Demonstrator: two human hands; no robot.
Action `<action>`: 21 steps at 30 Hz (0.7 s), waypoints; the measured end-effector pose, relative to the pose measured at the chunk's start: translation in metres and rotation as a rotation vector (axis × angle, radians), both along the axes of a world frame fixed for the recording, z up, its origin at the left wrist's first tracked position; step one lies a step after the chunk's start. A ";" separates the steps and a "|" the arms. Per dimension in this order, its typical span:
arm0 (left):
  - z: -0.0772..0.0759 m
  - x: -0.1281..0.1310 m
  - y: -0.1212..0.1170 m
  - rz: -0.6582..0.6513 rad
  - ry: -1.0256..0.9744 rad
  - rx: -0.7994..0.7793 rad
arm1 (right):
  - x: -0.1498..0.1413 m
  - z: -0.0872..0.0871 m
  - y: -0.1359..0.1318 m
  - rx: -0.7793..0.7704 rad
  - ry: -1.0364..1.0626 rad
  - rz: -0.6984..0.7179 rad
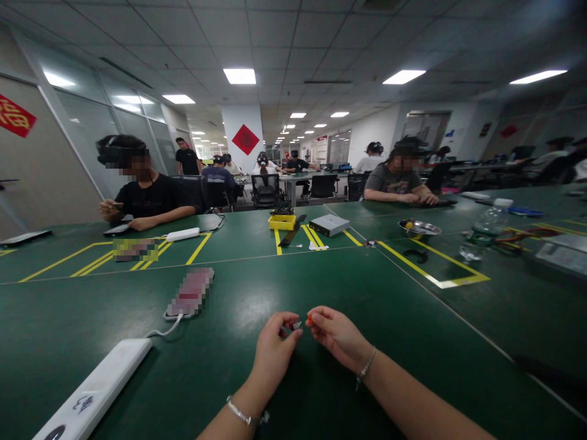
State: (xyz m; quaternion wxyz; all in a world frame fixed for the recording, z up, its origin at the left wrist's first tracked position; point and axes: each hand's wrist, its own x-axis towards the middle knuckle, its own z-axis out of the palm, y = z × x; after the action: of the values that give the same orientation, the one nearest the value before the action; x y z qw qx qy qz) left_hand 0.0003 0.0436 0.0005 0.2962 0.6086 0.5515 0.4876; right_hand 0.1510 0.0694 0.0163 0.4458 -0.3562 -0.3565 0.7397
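Above the green table, my left hand (276, 343) pinches a small silvery metal piece (296, 326) between thumb and fingertips. Its exact kind is too small to make out. Just to the right, my right hand (338, 337) is closed on a small orange piece (310, 319), mostly covered by the fingers. The two pieces are close to each other, with a narrow gap between the fingertips. Each wrist wears a bracelet.
On the green table (229, 379) lie a white power bank (98, 388) and a cabled phone (190, 293) at left. Farther back are a yellow box (281, 222), a grey metal box (329, 225), a metal bowl (419, 228) and a bottle (486, 229). Two people sit opposite.
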 end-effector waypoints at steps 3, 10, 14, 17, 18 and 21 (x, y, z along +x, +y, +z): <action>0.003 0.001 -0.003 -0.009 0.077 0.065 | -0.003 -0.002 -0.001 0.004 0.006 -0.005; 0.007 0.003 -0.007 -0.017 0.169 0.120 | -0.009 -0.004 -0.005 0.044 0.062 -0.052; 0.006 0.004 -0.009 0.005 0.248 0.209 | -0.017 -0.005 -0.008 0.032 0.084 -0.116; 0.005 0.004 -0.010 0.049 0.286 0.255 | -0.022 -0.005 -0.013 0.006 0.103 -0.147; 0.005 0.003 -0.011 0.062 0.290 0.264 | -0.023 -0.005 -0.015 0.004 0.111 -0.148; 0.006 0.003 -0.012 0.091 0.292 0.282 | -0.026 -0.003 -0.021 0.000 0.139 -0.140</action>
State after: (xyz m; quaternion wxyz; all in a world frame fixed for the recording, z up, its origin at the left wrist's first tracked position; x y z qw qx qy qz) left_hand 0.0030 0.0318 0.0064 0.1026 0.6826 0.5419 0.4795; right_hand 0.1248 0.0484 0.0136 0.5200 -0.3282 -0.2988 0.7298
